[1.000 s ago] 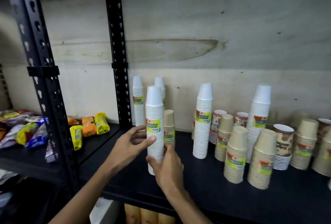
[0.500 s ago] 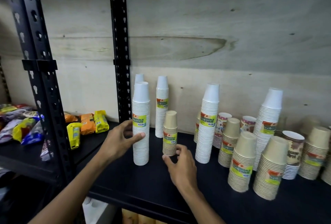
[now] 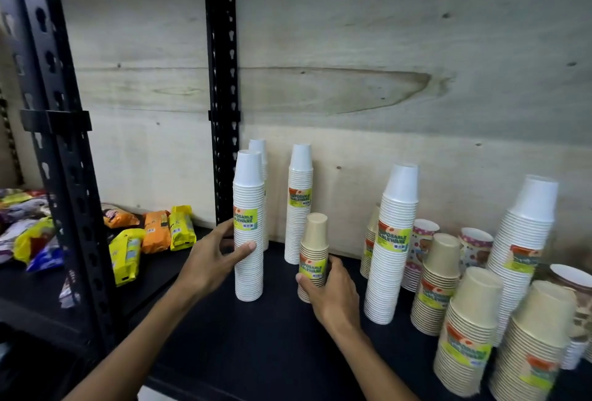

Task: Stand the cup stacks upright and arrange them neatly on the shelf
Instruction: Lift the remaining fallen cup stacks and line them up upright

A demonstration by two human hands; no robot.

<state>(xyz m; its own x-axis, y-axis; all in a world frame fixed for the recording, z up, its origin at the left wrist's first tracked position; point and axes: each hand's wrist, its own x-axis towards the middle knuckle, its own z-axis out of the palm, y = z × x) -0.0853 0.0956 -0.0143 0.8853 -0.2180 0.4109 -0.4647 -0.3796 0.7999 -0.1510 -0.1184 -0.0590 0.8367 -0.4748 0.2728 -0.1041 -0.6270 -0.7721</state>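
Cup stacks (image 3: 391, 240) upright beside black post (image 3: 222, 86), snack packets (image 3: 153, 231) beyond.

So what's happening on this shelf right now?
A person is tidying cup stacks on a black shelf. The left hand grips a tall white cup stack standing upright near the black upright post. The right hand holds a short tan cup stack beside it, also upright. More white and tan stacks stand to the right; snack packets lie on the neighbouring shelf.
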